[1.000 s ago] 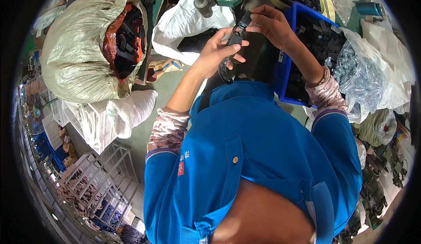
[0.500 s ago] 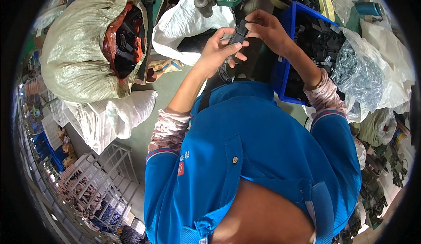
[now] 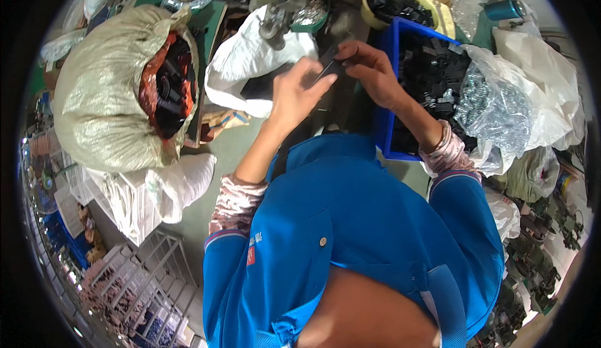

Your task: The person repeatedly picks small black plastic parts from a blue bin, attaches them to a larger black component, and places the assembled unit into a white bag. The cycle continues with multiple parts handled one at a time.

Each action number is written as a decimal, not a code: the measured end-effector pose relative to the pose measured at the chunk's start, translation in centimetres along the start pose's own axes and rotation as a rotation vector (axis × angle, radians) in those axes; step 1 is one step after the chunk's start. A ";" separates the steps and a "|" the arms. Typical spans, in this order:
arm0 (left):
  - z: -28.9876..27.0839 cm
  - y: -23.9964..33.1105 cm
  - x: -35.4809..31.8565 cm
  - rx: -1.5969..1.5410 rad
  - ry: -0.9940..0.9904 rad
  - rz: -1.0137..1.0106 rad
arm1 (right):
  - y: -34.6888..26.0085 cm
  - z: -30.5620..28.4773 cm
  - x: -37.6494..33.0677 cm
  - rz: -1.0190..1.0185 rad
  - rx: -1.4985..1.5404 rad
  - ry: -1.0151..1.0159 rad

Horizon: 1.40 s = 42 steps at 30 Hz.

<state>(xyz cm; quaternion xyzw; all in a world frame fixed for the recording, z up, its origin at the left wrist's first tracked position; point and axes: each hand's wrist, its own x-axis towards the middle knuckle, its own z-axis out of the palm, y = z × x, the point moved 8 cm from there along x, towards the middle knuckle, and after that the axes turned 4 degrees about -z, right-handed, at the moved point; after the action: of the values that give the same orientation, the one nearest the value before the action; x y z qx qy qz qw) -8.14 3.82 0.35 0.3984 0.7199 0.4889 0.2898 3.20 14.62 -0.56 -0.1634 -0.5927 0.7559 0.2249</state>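
Note:
Between my two hands is a dark, elongated plastic part point(image 3: 329, 64), somewhat blurred; its exact kind I cannot make out. My left hand point(image 3: 299, 91) is closed on its lower end, thumb along the near side. The fingers of my right hand point(image 3: 370, 69) are bent together at its upper right end, pinching there. Just left of my hands, a white sack point(image 3: 235, 66) gapes with dark contents inside. To the right of my right wrist stands a blue crate point(image 3: 387, 129) full of black plastic parts point(image 3: 432, 76).
A large woven sack point(image 3: 94, 91) with dark parts in a red lining bulges at the left. A clear bag of metal springs point(image 3: 491, 101) lies over the crate's right side. Behind are a yellow basin point(image 3: 368, 16), a green tray point(image 3: 313, 25) of small metal pieces and a blue can point(image 3: 504, 10).
The part has turned in my hands and its curved lower piece no longer shows. My left hand has rolled over, its back now more in view. The whole view has shifted slightly.

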 end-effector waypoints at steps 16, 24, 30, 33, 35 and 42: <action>-4.1 -3.7 -2.9 -0.195 0.115 -0.088 | 1.9 -22.0 16.4 0.272 -1.694 0.323; -5.2 -3.4 -1.3 -0.507 0.060 -0.163 | -2.5 -24.0 12.9 0.003 -0.147 0.321; -4.8 -2.2 1.0 -0.438 -0.003 0.081 | -6.2 -14.1 6.1 -0.075 0.161 0.193; -4.9 -2.0 2.0 -0.417 -0.033 0.033 | -7.0 -7.9 4.3 -0.042 0.099 0.109; -5.4 -1.4 2.1 -0.386 -0.048 0.044 | -6.1 -5.6 3.9 -0.032 0.021 0.082; -7.8 -0.5 2.2 -0.225 -0.071 0.159 | -3.6 3.2 4.4 -0.062 -0.175 0.023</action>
<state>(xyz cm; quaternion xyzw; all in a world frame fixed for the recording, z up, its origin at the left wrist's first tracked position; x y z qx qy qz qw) -15.70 1.90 2.55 0.4363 0.6161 0.5732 0.3185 -1.67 15.04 3.78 -0.1727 -0.6585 0.6920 0.2402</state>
